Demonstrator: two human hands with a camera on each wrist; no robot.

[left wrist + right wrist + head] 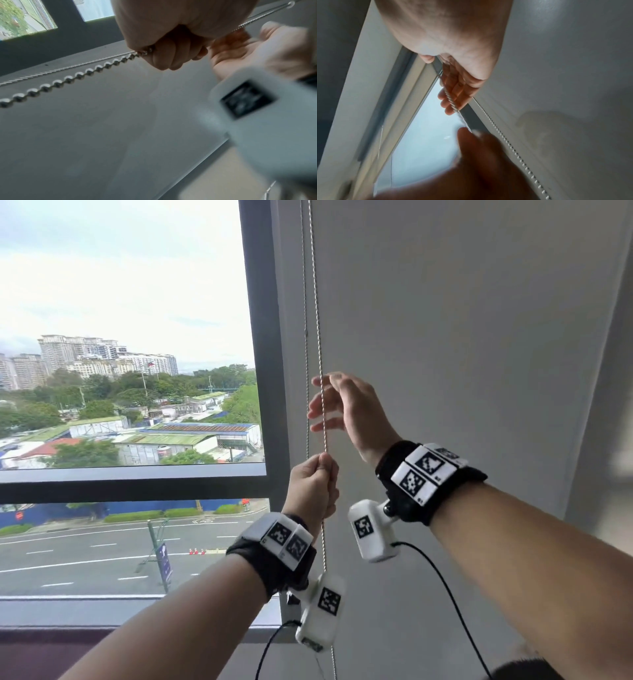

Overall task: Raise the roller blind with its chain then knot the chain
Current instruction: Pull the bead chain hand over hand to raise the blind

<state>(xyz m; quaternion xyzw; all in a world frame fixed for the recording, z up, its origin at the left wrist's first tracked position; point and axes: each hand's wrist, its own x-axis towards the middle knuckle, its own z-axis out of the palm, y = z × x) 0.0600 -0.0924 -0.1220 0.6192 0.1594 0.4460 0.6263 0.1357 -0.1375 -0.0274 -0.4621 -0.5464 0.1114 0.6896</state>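
A metal bead chain (317,313) hangs in two strands beside the window frame. My left hand (317,484) grips the nearer strand in a fist, and the chain runs on below the wrist. The left wrist view shows the beads (68,79) entering the curled fingers (168,54). My right hand (329,402) is just above, with its fingers spread and straight beside the same strand. In the right wrist view the chain (450,100) crosses those straight fingers (458,93), and the other strand (505,136) runs along the wall. No blind fabric shows in the head view.
A dark window frame (263,371) stands left of the chain and a plain grey wall (462,337) right of it. The sill (102,607) lies below. Black cables (442,577) trail from the wrist cameras.
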